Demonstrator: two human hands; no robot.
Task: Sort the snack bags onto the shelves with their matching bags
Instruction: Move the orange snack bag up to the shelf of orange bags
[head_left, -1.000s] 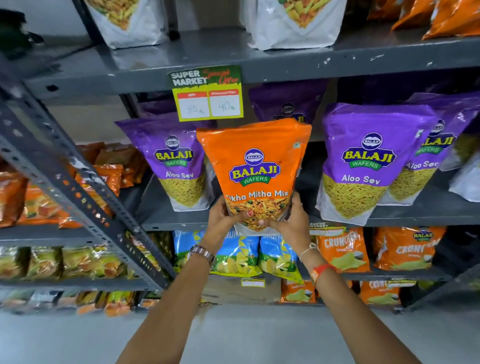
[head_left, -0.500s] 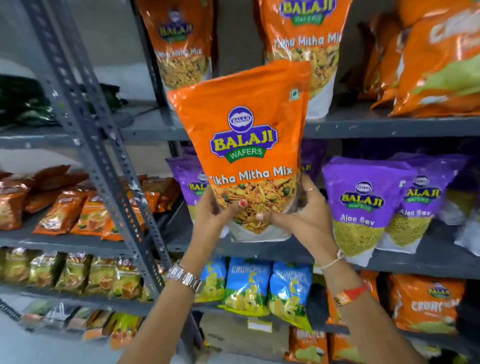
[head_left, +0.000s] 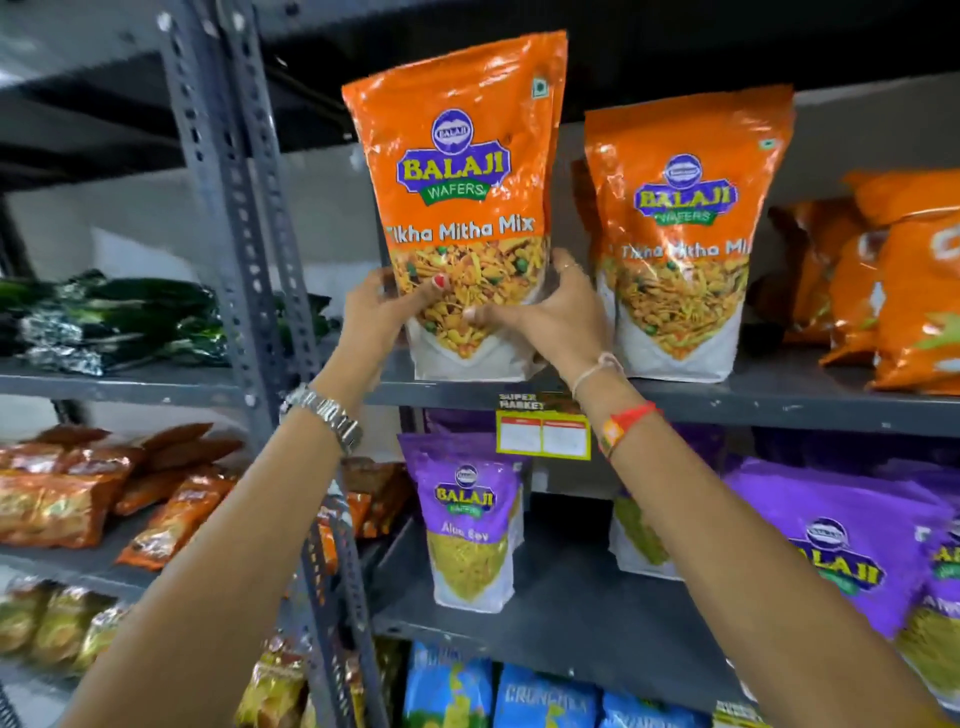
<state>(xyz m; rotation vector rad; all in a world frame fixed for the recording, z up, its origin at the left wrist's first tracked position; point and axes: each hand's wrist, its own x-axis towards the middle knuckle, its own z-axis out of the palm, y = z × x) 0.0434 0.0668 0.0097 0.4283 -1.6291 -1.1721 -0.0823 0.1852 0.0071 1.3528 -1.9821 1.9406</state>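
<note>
Your left hand (head_left: 382, 306) and right hand (head_left: 553, 312) grasp the orange snack bag (head_left: 457, 171) low on both sides | bag upright, base on the upper shelf (head_left: 727, 402) | matching orange bag (head_left: 680, 234) just beside, right | purple bags (head_left: 467, 519) on shelf below

Head camera faces shelves (head_left: 779, 402) closely, angled upward.

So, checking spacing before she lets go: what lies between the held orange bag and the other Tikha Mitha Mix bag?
Head view: only her right hand, wrapped round the held bag's edge beside the shelved bag.
</note>
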